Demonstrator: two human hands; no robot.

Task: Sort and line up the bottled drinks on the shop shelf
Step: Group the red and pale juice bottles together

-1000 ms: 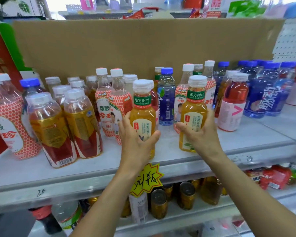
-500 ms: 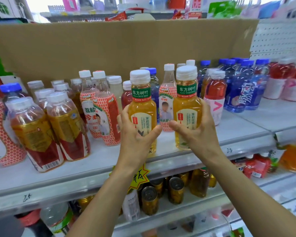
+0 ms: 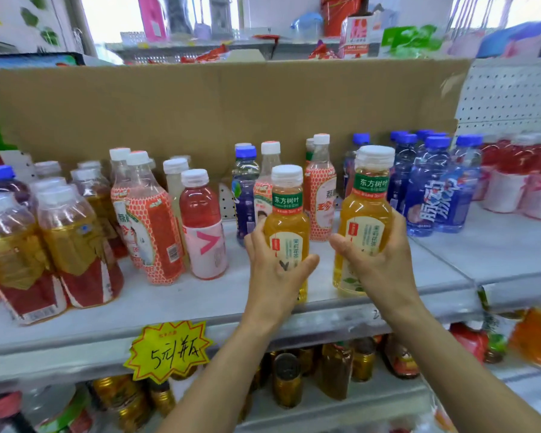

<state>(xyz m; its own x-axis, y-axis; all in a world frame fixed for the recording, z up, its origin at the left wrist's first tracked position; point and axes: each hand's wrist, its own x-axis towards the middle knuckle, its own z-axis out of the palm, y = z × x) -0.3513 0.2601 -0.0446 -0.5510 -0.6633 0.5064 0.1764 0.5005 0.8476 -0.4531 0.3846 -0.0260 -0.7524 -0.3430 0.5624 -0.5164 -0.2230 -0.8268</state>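
Two yellow tea bottles with green neck bands and white caps stand upright near the front of the shelf [image 3: 200, 303]. My left hand [image 3: 274, 273] grips the left tea bottle [image 3: 287, 214] around its lower half. My right hand [image 3: 380, 260] grips the right tea bottle [image 3: 369, 201] the same way. The two bottles are a small gap apart, the right one slightly higher in view. Behind them stand red-netted lychee bottles [image 3: 320, 195] and a blue-capped bottle [image 3: 245, 189].
A pink drink [image 3: 202, 226] and more red-netted bottles [image 3: 152, 223] stand left of my hands. Amber tea bottles [image 3: 75, 245] crowd the far left. Blue water bottles [image 3: 434, 189] and red drinks [image 3: 519, 179] fill the right. Cardboard [image 3: 219, 104] backs the shelf; a yellow price tag [image 3: 169, 351] hangs below.
Both hands have carried the two tea bottles to the right along the shelf; the pink drink that was right of them now stands to their left.
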